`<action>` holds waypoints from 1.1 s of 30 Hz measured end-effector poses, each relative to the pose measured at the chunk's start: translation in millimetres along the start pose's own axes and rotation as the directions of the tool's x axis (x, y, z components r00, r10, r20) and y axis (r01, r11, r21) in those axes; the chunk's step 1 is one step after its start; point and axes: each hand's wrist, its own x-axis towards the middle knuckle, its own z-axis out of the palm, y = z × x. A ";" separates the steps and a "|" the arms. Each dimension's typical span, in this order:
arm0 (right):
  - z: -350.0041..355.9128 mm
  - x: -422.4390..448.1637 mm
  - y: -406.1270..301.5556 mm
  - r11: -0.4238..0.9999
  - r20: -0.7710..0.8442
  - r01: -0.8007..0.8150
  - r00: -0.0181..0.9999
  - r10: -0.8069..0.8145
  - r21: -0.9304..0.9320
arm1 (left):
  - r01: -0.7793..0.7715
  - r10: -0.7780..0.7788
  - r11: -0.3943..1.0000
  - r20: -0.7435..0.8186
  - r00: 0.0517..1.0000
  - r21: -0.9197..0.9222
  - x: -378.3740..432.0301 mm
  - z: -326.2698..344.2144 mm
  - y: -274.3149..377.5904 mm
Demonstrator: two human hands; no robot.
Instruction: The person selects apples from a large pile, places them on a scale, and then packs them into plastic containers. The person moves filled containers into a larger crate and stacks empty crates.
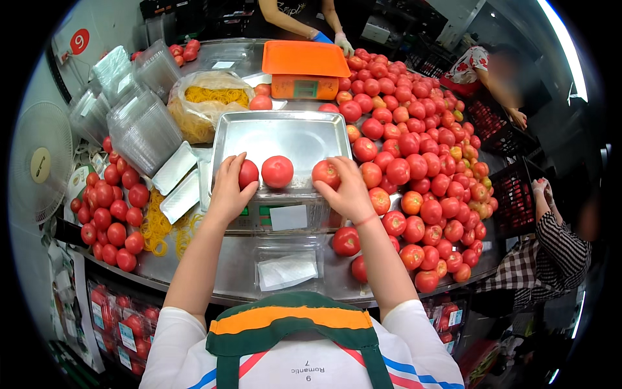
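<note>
On the metal tray (pixel 286 129) of a scale, my left hand (pixel 231 187) holds a red tomato (pixel 249 175) near the front left corner. My right hand (pixel 344 188) has its fingers around another tomato (pixel 324 174) at the front right. Between them a third tomato (pixel 277 171) rests on the tray, touched by neither hand. Below the tray, a white label (pixel 288 217) covers part of the scale's front. Nearer to me lies a clear plastic container (pixel 318 243) with a white absorbent pad (pixel 287 271) in it.
A large heap of tomatoes (pixel 418 165) lies right, a smaller one (pixel 104 209) left. Plastic containers (pixel 143 129), a bag of yellow rubber bands (pixel 204 104) and loose bands (pixel 158 223) are at left. An orange scale (pixel 306 61) stands beyond the tray. Co-workers are across and at right.
</note>
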 end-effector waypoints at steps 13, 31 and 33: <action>-29.7 -51.2 -4.7 0.168 0.400 -0.432 0.896 0.193 0.886 | 0.514 0.054 -0.686 0.668 0.742 -0.515 -40.6 -31.9 36.2; 56.6 42.1 -41.5 0.994 0.126 0.109 0.986 -0.108 0.003 | -0.513 0.442 0.858 0.547 0.711 -0.026 -115.2 25.6 47.4; 64.3 53.8 -27.9 1.000 0.246 0.005 0.969 0.000 -0.022 | -0.507 0.447 0.861 0.537 0.715 -0.041 -115.7 26.3 52.0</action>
